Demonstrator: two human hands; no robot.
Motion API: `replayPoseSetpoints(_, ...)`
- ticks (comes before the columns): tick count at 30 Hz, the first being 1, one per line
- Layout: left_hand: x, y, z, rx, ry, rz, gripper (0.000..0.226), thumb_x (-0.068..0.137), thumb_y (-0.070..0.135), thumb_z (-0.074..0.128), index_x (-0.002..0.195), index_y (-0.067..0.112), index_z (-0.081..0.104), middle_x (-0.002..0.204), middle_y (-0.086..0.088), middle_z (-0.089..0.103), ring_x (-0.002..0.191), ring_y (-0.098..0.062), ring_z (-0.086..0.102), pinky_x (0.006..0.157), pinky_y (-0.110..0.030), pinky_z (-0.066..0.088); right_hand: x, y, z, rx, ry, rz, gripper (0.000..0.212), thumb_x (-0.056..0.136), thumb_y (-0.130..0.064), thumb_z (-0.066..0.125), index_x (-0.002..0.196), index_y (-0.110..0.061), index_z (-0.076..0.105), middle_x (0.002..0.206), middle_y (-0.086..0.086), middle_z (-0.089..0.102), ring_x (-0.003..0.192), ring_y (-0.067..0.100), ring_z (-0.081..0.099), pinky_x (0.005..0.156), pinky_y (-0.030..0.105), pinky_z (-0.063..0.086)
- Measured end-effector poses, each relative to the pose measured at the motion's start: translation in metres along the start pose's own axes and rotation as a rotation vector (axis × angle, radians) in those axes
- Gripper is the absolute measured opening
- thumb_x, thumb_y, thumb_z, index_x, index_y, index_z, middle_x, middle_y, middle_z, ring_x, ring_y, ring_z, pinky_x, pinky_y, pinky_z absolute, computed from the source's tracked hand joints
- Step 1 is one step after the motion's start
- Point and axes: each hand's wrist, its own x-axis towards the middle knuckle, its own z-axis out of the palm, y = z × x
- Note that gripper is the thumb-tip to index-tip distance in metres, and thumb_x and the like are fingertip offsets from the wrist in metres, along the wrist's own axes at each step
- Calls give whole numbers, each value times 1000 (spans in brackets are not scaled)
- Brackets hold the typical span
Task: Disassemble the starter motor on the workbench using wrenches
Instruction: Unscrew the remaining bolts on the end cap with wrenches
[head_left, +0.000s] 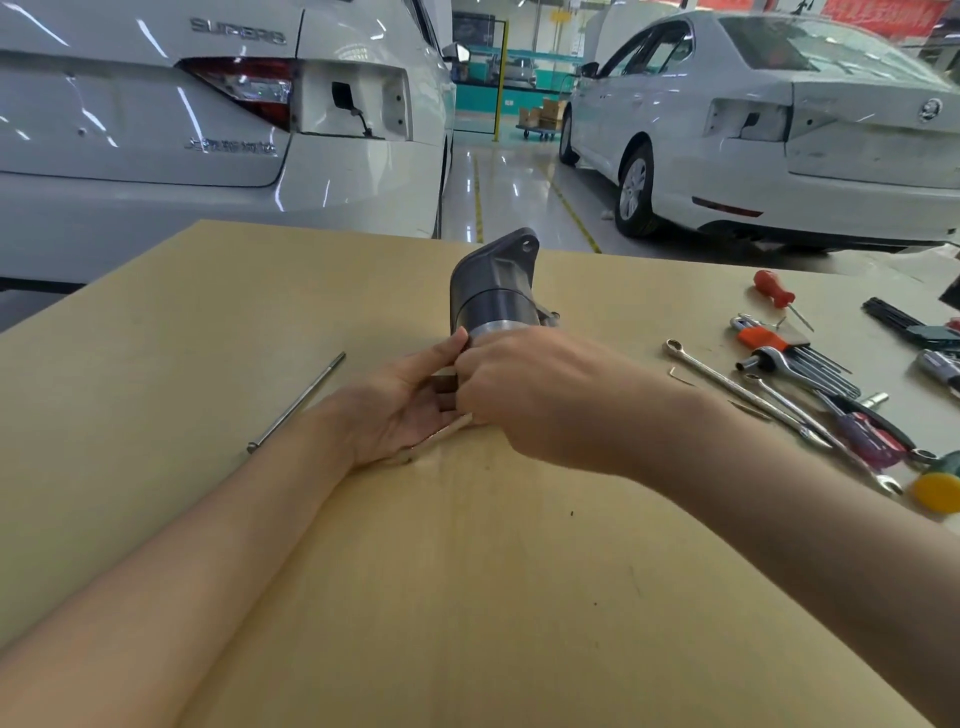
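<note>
The grey starter motor (496, 288) lies on the tan workbench (208, 322) near the middle, its mounting flange pointing away from me. My left hand (410, 402) rests palm up at the motor's near end, thumb against the silver end ring. My right hand (524, 392) has its fingers curled over that same near end, hiding what they pinch. A long through bolt (297, 401) lies loose on the bench to the left. Several combination wrenches (748, 397) lie to the right.
At the right of the bench lie a red-handled screwdriver (775, 290), a hex key set with an orange holder (789, 349), a dark red-handled tool (862, 431) and a yellow mallet head (937, 491). Two white cars stand beyond the bench's far edge.
</note>
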Motion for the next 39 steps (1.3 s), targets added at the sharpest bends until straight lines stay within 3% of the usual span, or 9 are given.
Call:
replayPoseSetpoints(3,-1,0,4,-31,7,-23,73,81,34,57,142,-4,41,148,-28,34,123,-32,46,101,-38,44,-17,-4,5,147,142,-3,18,90,-10,52,98,-18,66,93,-8,58,94,11,55,80,23,40)
replayPoseSetpoints(7,2,-2,1,-40,-4,-39,63,85,36,57,133,-4,49,133,-28,53,121,-33,56,101,-44,48,-49,-22,27,938,571,250,5,88,-8,61,93,-9,62,75,-12,56,67,3,52,66,18,44)
replayPoseSetpoints(10,3,0,2,-35,16,8,77,59,35,87,119,-3,58,114,-24,64,99,-30,68,87,-45,56,-58,-30,40,1606,900,542,8,86,-5,61,88,-3,54,71,9,65,60,19,62,62,28,52)
replayPoseSetpoints(13,5,-1,-2,-29,-29,-5,99,36,33,99,120,-2,58,115,-23,65,101,-31,68,87,-46,56,-59,-21,45,1961,989,761,3,90,-3,53,88,-2,53,74,15,68,68,27,69,68,32,56)
replayPoseSetpoints(17,6,-2,-4,-55,-59,-1,81,52,34,93,116,-2,60,116,-24,64,102,-31,68,84,-43,58,-57,-15,48,2178,1037,844,6,93,-1,48,97,2,53,76,17,70,76,27,72,68,30,57)
replayPoseSetpoints(28,7,-2,-4,-48,-83,-2,86,38,32,99,111,-1,66,113,-21,68,104,-32,67,87,-46,56,-61,-15,48,1989,1097,779,17,91,1,55,78,-6,64,88,21,72,86,33,72,73,28,57)
replayPoseSetpoints(33,7,-2,-5,-49,-90,-10,74,40,31,98,102,0,73,114,-22,67,105,-32,67,85,-45,57,-61,-3,37,1403,958,605,9,90,5,56,88,-4,55,83,13,73,78,22,73,73,29,58)
replayPoseSetpoints(36,8,-2,-6,-43,-97,-7,71,40,32,98,99,1,75,112,-21,68,104,-31,68,84,-44,57,-55,20,13,994,670,489,6,92,0,56,94,-4,52,77,3,69,68,12,68,66,27,56)
replayPoseSetpoints(39,8,-1,-7,-49,-105,5,60,42,31,97,92,5,78,106,-20,70,99,-30,69,88,-46,56,-35,27,-8,638,436,265,9,93,-8,50,98,-16,50,86,-10,62,75,-1,57,71,23,49)
